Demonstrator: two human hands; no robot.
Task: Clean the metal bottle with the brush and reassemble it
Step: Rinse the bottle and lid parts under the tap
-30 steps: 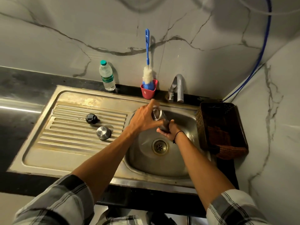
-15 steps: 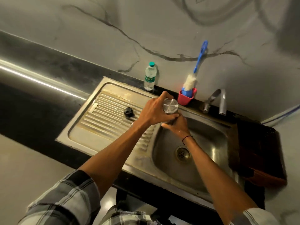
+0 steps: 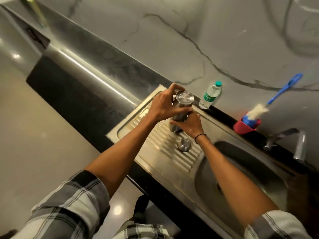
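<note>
A: How many bottles do you count?

B: Two. One metal bottle [image 3: 181, 107], held upside down over the ribbed drainboard [image 3: 165, 149], flat base up. One plastic water bottle [image 3: 209, 95] with a teal cap, standing at the back edge by the wall.

A: And the hands?

B: Two, both on the metal bottle. The left hand [image 3: 165, 106] wraps its fingers round the upper part, near the base. The right hand [image 3: 189, 125] grips the lower part, where the mouth points down at the drainboard. I cannot tell whether the mouth touches the steel.

A: Loose parts?

B: One round metal cap [image 3: 184, 146] lies on the drainboard, just beside the right wrist. Any other part is hidden behind the hands.

A: Brushes?

B: One brush [image 3: 269, 102], blue handle, white bristles, leaning in one red holder [image 3: 245, 127] against the wall, well apart from the hands.

A: Taps and basins?

B: One tap [image 3: 296, 144], one basin [image 3: 241, 183], right of the drainboard.

A: Any writing?

B: The water bottle has a green label with white marks, too blurred to read. The metal bottle shows no lettering I can make out.
</note>
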